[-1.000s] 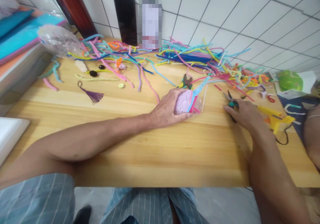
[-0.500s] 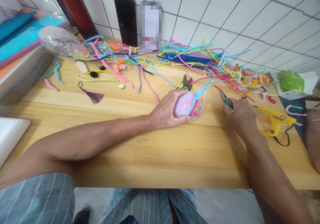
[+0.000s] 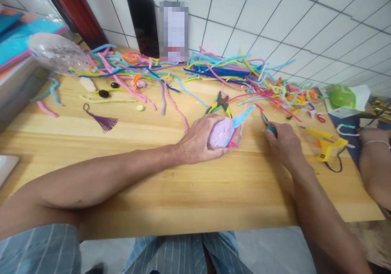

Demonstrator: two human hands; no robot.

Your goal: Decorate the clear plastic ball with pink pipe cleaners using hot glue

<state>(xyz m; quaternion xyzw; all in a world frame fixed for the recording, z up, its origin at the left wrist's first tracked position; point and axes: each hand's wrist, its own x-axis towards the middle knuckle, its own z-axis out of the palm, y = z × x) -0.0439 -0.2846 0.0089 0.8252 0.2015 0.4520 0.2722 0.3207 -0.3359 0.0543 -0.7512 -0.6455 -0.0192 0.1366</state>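
Observation:
My left hand (image 3: 197, 140) is wrapped round a pink pipe-cleaner figure (image 3: 220, 132) with a blue twisted tip, resting it on the wooden table (image 3: 183, 184). A short way to its right, my right hand (image 3: 282, 143) is closed on small green-handled pliers (image 3: 268, 125), whose jaws point up and left toward the figure's tip. Behind the figure lie yellow-handled cutters (image 3: 220, 103). Loose pipe cleaners (image 3: 232, 72) in many colours are heaped along the back of the table.
A yellow glue gun (image 3: 325, 143) lies right of my right hand. Another person's arm (image 3: 374, 164) rests at the right edge. A purple tassel (image 3: 102, 120), a clear plastic bag (image 3: 56, 52), a black phone (image 3: 143, 23) against the tiled wall, and stacked coloured sheets (image 3: 18, 42) are at the left and back.
My right hand picked the pliers up from the table and carried them left toward the figure. My left hand kept its hold. The view has shifted slightly.

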